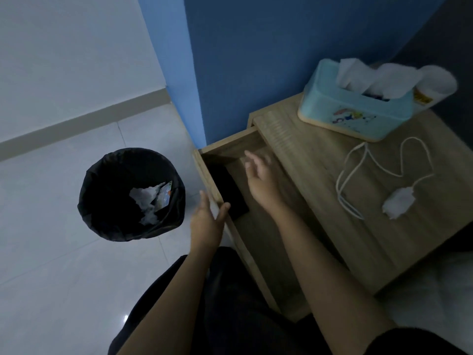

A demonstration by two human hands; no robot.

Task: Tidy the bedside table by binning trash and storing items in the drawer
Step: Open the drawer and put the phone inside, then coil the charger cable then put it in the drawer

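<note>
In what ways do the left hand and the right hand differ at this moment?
The left hand is at the front panel of the drawer, its thumb on the panel's top edge, while the right hand hovers over the drawer's inside. The left hand looks fairly sharp; the right hand's fingers are blurred. Both hands are open and hold nothing.

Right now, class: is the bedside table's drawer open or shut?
Open. The drawer is pulled out from under the tabletop, its inside shows, and a dark flat object lies in it.
</note>
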